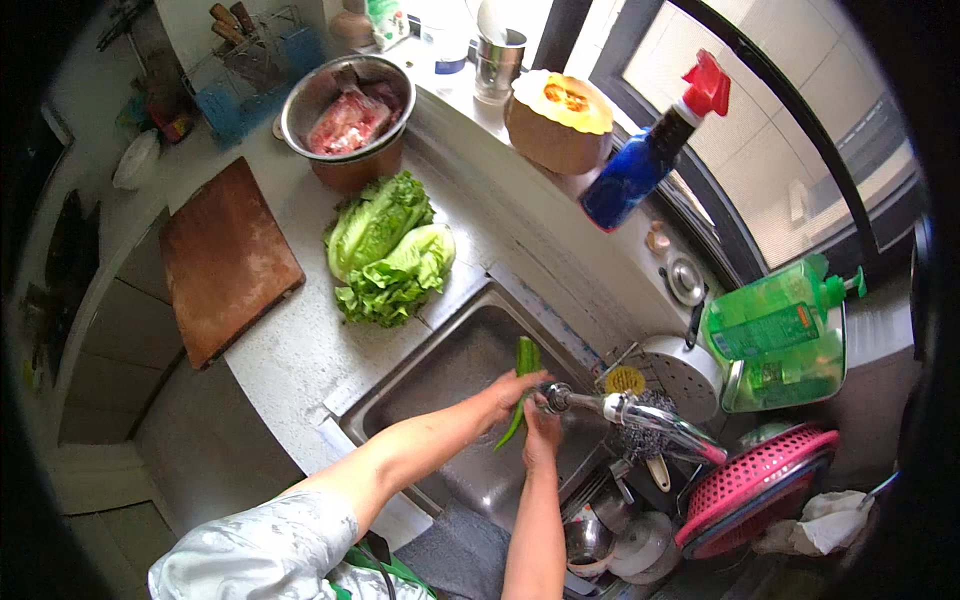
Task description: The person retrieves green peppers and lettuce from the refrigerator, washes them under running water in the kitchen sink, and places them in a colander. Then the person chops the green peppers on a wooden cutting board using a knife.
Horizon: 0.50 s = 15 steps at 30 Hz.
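Observation:
Over the stainless steel sink (457, 360), my left hand (513, 391) grips a bunch of long green vegetables. A thick, straight piece (528, 355) sticks up past its fingers, and a thin, pointed one like a green chili (511, 433) hangs below. My right hand (541, 429) closes around the same bunch from the near side. Just above both hands is the chrome faucet head (556, 397), which hides part of the fingers. The middle of the bunch is covered by my hands.
Lettuce (390, 255) lies behind the sink, near a metal pot of raw meat (349, 120) and a wooden cutting board (225, 262). A cut pumpkin (559, 127) and blue spray bottle (634, 176) stand on the ledge. Right are green soap bottles (765, 330), a pink colander (750, 487) and bowls (589, 544).

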Available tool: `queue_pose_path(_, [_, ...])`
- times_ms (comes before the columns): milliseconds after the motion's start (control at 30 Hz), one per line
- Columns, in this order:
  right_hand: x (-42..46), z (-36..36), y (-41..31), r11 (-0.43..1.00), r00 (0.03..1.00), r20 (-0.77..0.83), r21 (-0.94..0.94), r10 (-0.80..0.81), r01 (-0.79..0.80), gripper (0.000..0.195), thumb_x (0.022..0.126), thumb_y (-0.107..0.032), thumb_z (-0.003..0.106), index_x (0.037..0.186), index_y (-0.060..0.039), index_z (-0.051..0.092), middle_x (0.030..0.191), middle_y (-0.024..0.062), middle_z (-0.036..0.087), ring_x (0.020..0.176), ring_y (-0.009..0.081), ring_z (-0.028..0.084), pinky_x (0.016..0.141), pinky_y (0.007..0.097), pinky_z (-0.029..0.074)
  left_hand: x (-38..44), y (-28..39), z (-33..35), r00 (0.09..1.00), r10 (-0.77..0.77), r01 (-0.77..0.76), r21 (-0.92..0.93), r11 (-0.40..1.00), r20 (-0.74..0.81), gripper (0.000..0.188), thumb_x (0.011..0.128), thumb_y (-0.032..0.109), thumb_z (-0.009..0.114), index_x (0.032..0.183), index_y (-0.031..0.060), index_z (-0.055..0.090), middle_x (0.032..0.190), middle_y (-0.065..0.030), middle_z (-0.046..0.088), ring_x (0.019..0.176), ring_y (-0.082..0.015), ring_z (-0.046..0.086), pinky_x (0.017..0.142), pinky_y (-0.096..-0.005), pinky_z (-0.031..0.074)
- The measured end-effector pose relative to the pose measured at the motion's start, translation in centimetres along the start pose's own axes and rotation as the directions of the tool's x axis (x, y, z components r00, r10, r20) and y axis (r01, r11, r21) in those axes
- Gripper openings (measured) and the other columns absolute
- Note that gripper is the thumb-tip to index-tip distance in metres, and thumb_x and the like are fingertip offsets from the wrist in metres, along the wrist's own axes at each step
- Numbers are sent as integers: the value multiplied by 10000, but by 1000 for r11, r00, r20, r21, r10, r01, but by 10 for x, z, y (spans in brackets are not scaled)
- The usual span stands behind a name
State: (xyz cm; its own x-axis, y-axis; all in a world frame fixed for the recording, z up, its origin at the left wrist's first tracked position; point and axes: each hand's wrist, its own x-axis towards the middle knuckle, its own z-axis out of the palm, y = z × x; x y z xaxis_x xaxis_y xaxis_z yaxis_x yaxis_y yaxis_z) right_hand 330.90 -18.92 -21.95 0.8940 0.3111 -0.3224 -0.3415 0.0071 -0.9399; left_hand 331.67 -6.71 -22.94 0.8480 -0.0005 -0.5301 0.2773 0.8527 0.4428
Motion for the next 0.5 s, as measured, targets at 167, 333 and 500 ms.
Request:
queue_pose_path(167, [-12, 1, -19, 995, 997, 77, 103, -11, 3, 492, 860, -168, 650, 1280, -31, 432, 1233, 60, 526, 1130, 164, 488, 957, 290, 356, 9, 6, 8, 978, 151, -179, -201, 963, -147, 358, 784, 145, 729, 1081, 41, 557, 934, -75, 613, 813, -194, 588, 624, -318, 518])
queue_pose_path(333, [-17, -9, -13, 996, 995, -100, 88, 8, 1, 397, 905, -175, 591, 1255, -24, 478, 1201, 36, 534, 1074, 136, 497, 904, 265, 379, 9, -2, 11, 996, -60, 37, -296, 954, -70, 200, 834, 218, 648, 868, 29, 592, 774, -66, 593, 665, -180, 574, 583, -313, 502])
queue_pose_path(500, [-46, -3, -30, 992, 978, -206, -126, -40, 14, 305, 959, -243, 499, 1186, -44, 540, 1140, 41, 586, 1008, 136, 542, 767, 254, 438, 30, -42, -15, 976, -190, 159, -241, 957, -110, 229, 876, 267, 562, 838, 42, 586, 702, -93, 587, 592, -211, 573, 560, -350, 512])
